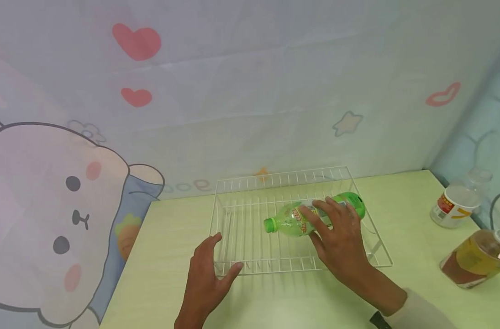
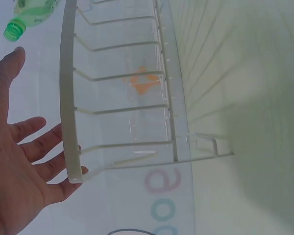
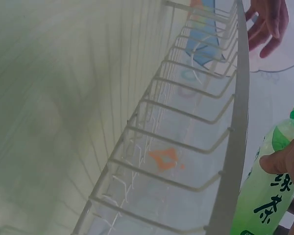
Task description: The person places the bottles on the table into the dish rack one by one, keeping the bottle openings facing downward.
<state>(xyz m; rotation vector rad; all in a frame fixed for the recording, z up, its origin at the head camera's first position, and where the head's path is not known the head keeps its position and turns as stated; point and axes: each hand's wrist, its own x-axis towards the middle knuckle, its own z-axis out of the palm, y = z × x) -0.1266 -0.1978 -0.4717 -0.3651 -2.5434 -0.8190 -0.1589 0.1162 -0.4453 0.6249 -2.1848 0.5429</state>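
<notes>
Over the wire rack [image 1: 299, 214] our right hand [image 1: 340, 237] grips the green bottle [image 1: 311, 214] — round, might roll off; left hand [image 1: 206, 274] loose, holding nothing.

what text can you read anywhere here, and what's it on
"绿茶", dark characters on the green bottle label, held by the right hand.
"goo", pastel letters on the backdrop behind the rack; cut off, may be partial.
Red and yellow print on the bottle label in the head view: too blurred to read.
Labels on the two jars: too blurred to read.
</notes>
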